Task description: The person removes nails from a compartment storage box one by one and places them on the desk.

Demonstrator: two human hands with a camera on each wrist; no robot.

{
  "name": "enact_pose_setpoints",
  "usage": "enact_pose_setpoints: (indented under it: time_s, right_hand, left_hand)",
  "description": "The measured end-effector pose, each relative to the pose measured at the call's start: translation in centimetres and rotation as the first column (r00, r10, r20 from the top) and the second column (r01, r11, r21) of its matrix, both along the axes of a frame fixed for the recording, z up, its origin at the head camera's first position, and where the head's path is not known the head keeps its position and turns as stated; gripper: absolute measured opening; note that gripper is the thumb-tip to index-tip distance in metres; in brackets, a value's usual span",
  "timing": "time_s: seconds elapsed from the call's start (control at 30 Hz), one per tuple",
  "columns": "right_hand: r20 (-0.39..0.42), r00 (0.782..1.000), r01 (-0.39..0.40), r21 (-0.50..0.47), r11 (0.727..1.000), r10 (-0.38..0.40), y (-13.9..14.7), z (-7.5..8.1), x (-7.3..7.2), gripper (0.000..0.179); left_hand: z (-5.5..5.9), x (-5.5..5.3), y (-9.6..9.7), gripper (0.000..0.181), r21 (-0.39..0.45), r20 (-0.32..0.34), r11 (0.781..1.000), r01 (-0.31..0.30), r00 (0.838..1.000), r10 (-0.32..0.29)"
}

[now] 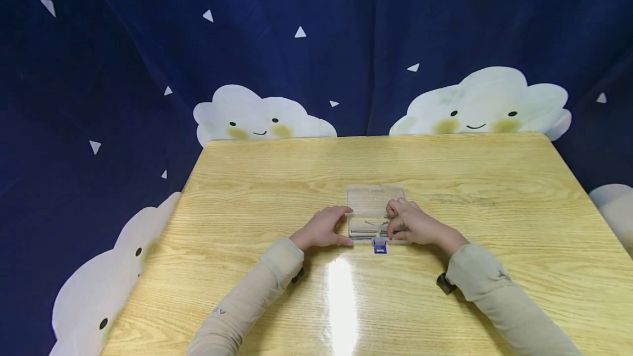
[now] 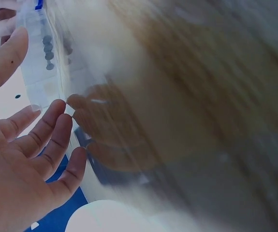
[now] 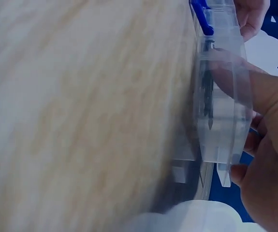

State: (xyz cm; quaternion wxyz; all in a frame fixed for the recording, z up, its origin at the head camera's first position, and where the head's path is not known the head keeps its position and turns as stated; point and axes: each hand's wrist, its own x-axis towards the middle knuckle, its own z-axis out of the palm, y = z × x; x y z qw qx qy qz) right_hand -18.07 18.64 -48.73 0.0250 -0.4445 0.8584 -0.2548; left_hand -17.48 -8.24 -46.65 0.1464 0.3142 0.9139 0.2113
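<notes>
A clear plastic compartment box [image 1: 352, 226] lies on the table, its lid [image 1: 376, 198] folded back away from the person. On its near side is a blue latch [image 1: 379, 247]. Dark nails [image 1: 363, 237] lie lengthwise in the near left compartment; several round heads [image 2: 48, 50] show in the left wrist view. At the box's left end, my left hand [image 1: 323, 228] spreads its fingers and thumb beside the edge. My right hand [image 1: 414, 223] reaches into the right compartment with bent fingers. Its thumb [image 3: 228, 77] shows through the wall by dark nails [image 3: 208, 96]; the fingertips' grip is hidden.
The light wood-grain table [image 1: 262, 180] extends on all sides of the box. A dark blue curtain [image 1: 346, 43] with white clouds and triangles surrounds it. Black devices [image 1: 446, 283] sit at the wrists, under the sleeve cuffs. A bright reflection lies on the table's near part.
</notes>
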Motion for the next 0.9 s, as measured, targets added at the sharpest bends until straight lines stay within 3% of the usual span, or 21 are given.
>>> enact_pose_setpoints:
  time_s: [0.43,0.73,0.9]
  right_hand:
    - [-0.033,0.999,-0.001,-0.046,0.999,0.000,-0.01,-0.18,0.51,0.005]
    - [0.060,0.998,0.035,-0.165,0.986,-0.025,0.23,-0.44,0.68,0.007]
    - [0.119,0.992,0.067,-0.168,0.984,-0.047,0.27,-0.18,0.78,0.006]
  left_hand:
    - [0.03,0.03,0.22,0.073,-0.008,0.014,1.000,-0.010,1.000,0.011]
    - [0.07,-0.01,0.24,0.075,-0.007,0.015,1.000,-0.009,1.000,0.009]
    - [-0.09,-0.07,0.14,0.074,0.006,0.004,1.000,-0.005,1.000,0.005]
